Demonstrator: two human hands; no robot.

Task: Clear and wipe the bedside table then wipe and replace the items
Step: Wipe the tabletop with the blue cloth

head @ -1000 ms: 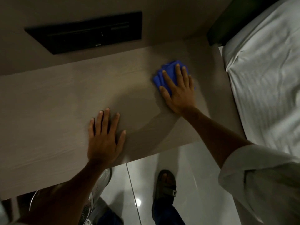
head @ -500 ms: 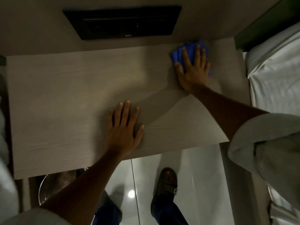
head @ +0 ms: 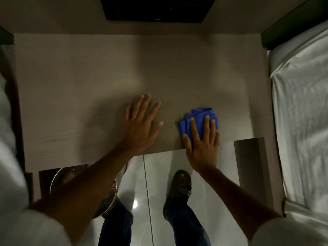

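Note:
The bedside table [head: 71, 89] is a pale wood-grain top with nothing standing on it. My right hand [head: 202, 146] presses flat on a folded blue cloth [head: 198, 119] at the table's front edge, right of centre. The cloth sticks out beyond my fingertips. My left hand [head: 140, 126] lies flat on the bare wood just left of the cloth, fingers spread, holding nothing.
A bed with white sheets [head: 301, 121] runs along the right side. A black panel [head: 156, 9] is set in the wall behind the table. A round metal bin [head: 71, 176] stands under the table's front left. My sandalled foot [head: 181, 185] is on the glossy floor.
My right hand has dragged the blue cloth from the back right corner toward the front edge. My left hand stays planted on the table.

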